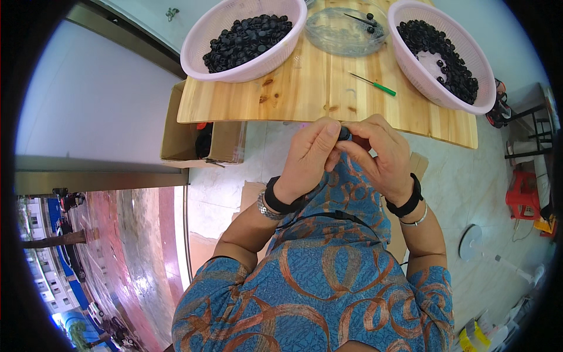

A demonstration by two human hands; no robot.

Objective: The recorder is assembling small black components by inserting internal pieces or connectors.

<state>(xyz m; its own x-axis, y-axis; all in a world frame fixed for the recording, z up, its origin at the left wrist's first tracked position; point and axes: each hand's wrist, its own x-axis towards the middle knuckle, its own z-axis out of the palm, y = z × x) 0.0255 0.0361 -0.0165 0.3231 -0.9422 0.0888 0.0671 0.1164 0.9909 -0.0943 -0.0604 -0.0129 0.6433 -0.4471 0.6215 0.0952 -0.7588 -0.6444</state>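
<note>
Just off the table's front edge, my left hand (315, 146) and my right hand (380, 151) meet around a small round black plastic piece (343, 134). My left thumb presses along its side, and the fingers of my right hand pinch it from the other side. Much of the piece is covered by my fingers. On the wooden table (281, 97) ahead lies a screwdriver (375, 85) with a green handle, touched by neither hand. A pink basket (231, 73) heaped with black pieces is at the left, and another pink basket (431, 88) holding similar pieces is at the right.
Between the baskets sits a clear round plastic container (334, 47) with a few black pieces and a thin dark tool. Under the table's left side is a cardboard box (229, 141). A red stool (522, 193) stands on the floor at the far right.
</note>
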